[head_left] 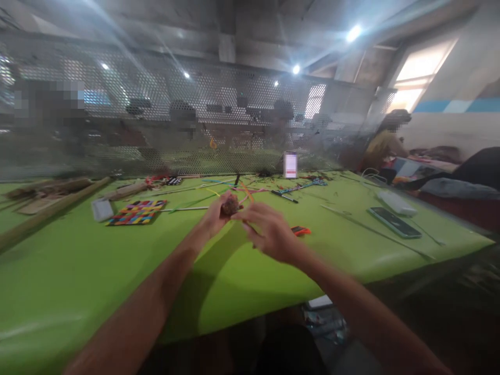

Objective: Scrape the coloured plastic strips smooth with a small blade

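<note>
My left hand (216,214) is closed around a small, round, reddish-brown object (230,205), holding it above the green table (128,271). Blur hides what kind of thing it is. Beside it, my right hand (269,229) has its thumb and fingers pinched together, fingertips at the object's right side. Whatever lies in that pinch is too small to make out. Thin coloured strips, among them an orange strip (247,191), show just behind the hands. Close to my right wrist lies an orange and black item (300,230).
A multicoloured woven mat (137,212) and a white box (102,210) lie to the left, near a long bamboo pole (54,213). On the right are a phone (394,222) and a thin stick (375,232). A black pen (285,196) lies behind. A perforated screen (219,114) closes the far edge.
</note>
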Available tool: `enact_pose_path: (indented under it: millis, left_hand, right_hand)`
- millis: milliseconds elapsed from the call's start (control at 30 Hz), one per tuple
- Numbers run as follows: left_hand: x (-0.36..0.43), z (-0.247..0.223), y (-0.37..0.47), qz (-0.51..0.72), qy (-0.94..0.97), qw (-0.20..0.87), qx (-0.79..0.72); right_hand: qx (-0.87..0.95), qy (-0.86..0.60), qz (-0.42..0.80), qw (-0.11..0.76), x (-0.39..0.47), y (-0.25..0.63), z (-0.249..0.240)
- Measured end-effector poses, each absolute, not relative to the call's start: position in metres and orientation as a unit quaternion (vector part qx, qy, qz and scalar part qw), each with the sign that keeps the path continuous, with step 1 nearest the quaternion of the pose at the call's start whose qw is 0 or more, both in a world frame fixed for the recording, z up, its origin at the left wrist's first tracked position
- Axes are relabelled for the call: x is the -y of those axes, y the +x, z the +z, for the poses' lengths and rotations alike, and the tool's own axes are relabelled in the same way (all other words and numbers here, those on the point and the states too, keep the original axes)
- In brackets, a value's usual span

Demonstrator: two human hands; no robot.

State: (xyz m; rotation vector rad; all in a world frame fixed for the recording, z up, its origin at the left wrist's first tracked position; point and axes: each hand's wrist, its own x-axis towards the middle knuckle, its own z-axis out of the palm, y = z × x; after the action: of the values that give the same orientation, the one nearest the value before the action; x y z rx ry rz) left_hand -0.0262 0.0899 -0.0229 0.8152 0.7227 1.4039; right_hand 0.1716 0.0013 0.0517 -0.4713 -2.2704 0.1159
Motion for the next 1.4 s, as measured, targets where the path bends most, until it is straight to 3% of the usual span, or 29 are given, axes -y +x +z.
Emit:
enact_pose_path:
  millis: [133, 233, 600, 833, 1067, 1400]
  left_hand:
    - [-0.078, -0.015, -0.017, 0.575, 0.36, 0.679, -0.28]
    - [-0.074, -0.011, -0.015, 0.559, 0.362, 0.704, -0.247]
    - [-0.073, -0.011, -0.028, 0.482, 0.423, 0.686, -0.344]
    - [-0.085, -0.01, -0.061, 0.555, 0.466, 0.505, -0.468]
    - [-0.101, -0.013, -0.086, 0.597, 0.471, 0.355, -0.544]
    - [-0.109, -0.039, -0.092, 0.548, 0.509, 0.264, -0.609]
  right_hand:
    - [0.904, -0.323, 0.052, 0.276, -0.068, 0.163, 0.028]
    - [0.903, -0.351, 0.063, 0.24, -0.088, 0.154, 0.009]
    - [0.875, -0.318, 0.104, 0.351, -0.116, 0.156, -0.016]
    - [0.828, -0.407, 0.126, 0.364, -0.15, 0.174, -0.015]
    - [0.735, -0.599, -0.011, 0.318, -0.176, 0.224, -0.002]
    - [0.712, -0.63, 0.009, 0.31, -0.174, 0.236, -0.004]
